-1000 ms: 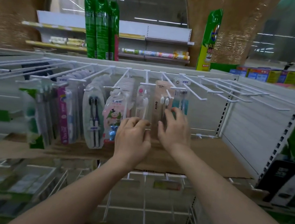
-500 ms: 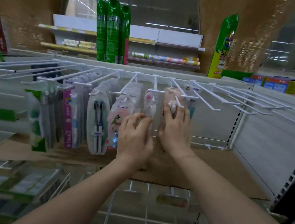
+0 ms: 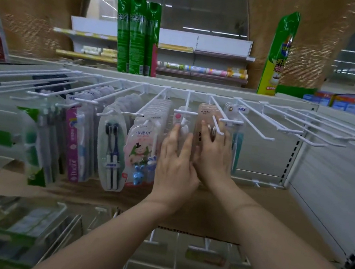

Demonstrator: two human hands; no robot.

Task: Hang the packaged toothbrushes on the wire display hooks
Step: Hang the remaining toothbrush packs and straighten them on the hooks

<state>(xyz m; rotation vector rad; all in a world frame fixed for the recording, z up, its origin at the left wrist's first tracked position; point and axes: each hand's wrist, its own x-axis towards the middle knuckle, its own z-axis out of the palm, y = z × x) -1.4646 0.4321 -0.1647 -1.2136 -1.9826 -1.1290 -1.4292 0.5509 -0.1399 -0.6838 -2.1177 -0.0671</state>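
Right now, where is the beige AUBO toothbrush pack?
Head view, centre: the beige AUBO pack hangs under a wire hook, behind the right hand, beside the teal toothbrush pack.

White wire hooks [image 3: 251, 123] are spanning the middle of the frame, and at centre a beige-pink toothbrush pack [image 3: 203, 124] with dark lettering is showing beside a pack edged in teal [image 3: 236, 146]. Left of centre, a pale pink pack printed with a cartoon child [image 3: 137, 149], a clear pack of two black-and-navy brushes [image 3: 111, 146] and a purple-and-white pack [image 3: 76, 144] are hanging. Bright green tall packages [image 3: 137, 35] are standing at upper centre, a green-and-yellow one [image 3: 278, 55] at upper right, over brown cardboard [image 3: 263, 212] lying below.
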